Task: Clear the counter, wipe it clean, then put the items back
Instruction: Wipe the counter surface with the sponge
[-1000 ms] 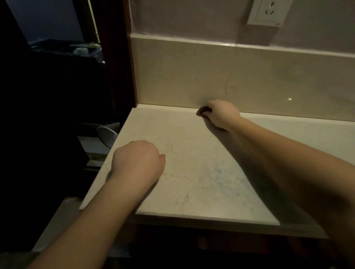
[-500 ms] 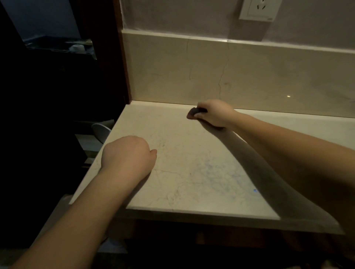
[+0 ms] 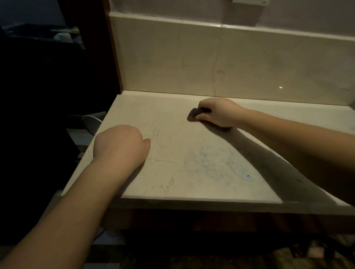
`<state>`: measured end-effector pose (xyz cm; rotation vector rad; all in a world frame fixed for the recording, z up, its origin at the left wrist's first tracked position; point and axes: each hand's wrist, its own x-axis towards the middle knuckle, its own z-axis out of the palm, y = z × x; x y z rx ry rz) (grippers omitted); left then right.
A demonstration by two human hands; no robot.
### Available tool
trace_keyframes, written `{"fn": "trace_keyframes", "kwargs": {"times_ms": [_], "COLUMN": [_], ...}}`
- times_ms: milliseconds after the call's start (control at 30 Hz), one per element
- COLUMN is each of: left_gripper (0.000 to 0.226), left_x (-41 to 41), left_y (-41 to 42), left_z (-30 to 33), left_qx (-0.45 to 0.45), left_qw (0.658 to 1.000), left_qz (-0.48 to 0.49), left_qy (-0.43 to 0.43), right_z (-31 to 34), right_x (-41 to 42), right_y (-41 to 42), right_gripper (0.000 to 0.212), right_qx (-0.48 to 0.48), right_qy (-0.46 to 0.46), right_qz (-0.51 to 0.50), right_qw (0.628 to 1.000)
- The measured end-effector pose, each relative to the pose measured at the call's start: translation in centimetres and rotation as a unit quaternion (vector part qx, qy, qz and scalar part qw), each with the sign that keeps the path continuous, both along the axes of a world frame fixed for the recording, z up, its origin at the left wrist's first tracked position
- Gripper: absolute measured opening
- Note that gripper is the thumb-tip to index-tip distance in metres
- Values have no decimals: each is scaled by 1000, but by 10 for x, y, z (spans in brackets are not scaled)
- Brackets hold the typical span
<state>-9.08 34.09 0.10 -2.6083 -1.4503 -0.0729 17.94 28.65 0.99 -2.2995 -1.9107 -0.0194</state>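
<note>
A pale marble counter [image 3: 192, 163] fills the middle of the view, with faint blue smears near its centre. My right hand [image 3: 219, 113] grips a small dark cloth [image 3: 195, 114] and holds it down on the counter near the back. Only the cloth's left end shows past my fingers. My left hand [image 3: 121, 144] rests on the counter near its left edge as a fist, holding nothing.
A marble backsplash [image 3: 240, 63] rises behind the counter, with a wall socket [image 3: 249, 1] above it. A dark wooden post [image 3: 113, 48] borders the left side. A pale rounded object [image 3: 92, 122] sits below the counter's left edge in a dim area.
My right hand has drawn the cloth away from the backsplash, toward me and slightly left. My left hand has stayed in place on the counter.
</note>
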Motion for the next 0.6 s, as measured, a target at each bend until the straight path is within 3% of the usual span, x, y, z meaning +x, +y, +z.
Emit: {"fn": "trace_keyframes", "kwargs": {"times_ms": [167, 433, 600], "left_gripper": [46, 45, 44], "left_x": [1, 2, 0], "left_y": [1, 1, 1], "left_z": [0, 4, 4], "left_qx": [-1, -4, -3], "left_qw": [1000, 1000, 1000], "left_qz": [3, 0, -11], "left_qy": [-8, 17, 20], "right_z": [-3, -1, 2], "right_x": [-60, -22, -69], "right_y": [-74, -17, -78], "right_gripper": [21, 23, 22], "right_qx": [-13, -19, -29], "right_qy": [23, -30, 22], "right_qz": [138, 4, 114], "right_qw": [990, 999, 993]}}
